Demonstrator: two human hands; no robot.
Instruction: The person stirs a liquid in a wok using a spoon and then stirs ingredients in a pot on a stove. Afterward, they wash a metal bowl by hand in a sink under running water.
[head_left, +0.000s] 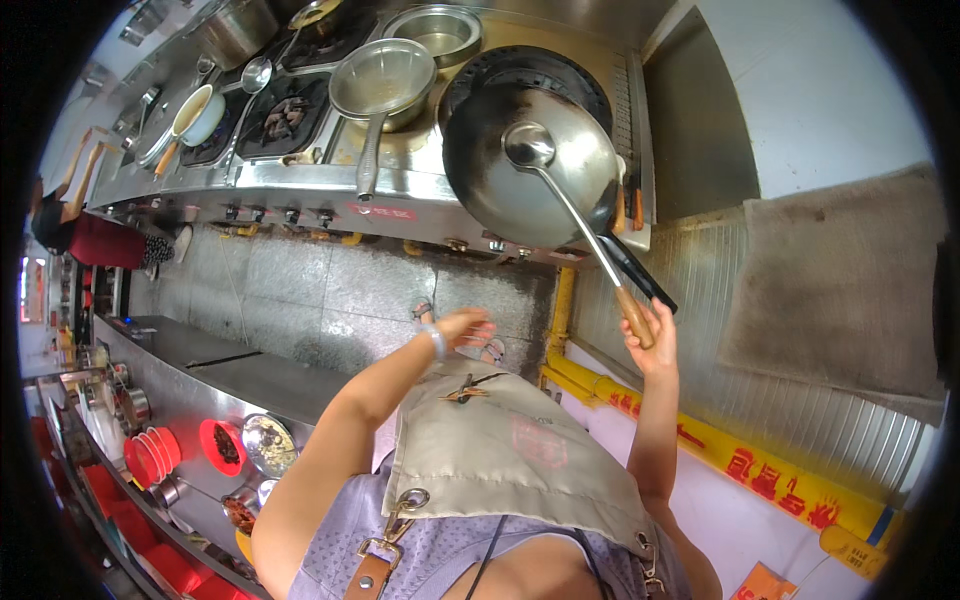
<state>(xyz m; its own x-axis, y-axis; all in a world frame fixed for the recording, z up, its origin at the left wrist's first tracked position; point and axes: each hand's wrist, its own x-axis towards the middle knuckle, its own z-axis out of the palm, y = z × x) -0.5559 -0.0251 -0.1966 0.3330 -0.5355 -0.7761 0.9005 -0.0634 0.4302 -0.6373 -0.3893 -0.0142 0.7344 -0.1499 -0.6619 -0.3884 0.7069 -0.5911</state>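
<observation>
My right hand (651, 334) is closed around the wooden handle of a metal ladle (577, 210), whose bowl lies inside a steel wok (487, 172). The wok's black handle (641, 274) runs beside the ladle handle, close to my fingertips; whether I touch it, I cannot tell. The wok tilts over the front edge of a black round burner ring (555, 64). Held in front of my apron (510, 442), my left hand (466, 328) is slightly blurred and empty, its fingers apart.
Left of the wok, a strainer (382, 79) rests over a pot on the range. A white saucepan (201, 120) stands farther left, near a person (97, 232). Behind me a steel counter (195, 390) holds red bowls (225, 448). A yellow pipe (720, 446) runs along the right.
</observation>
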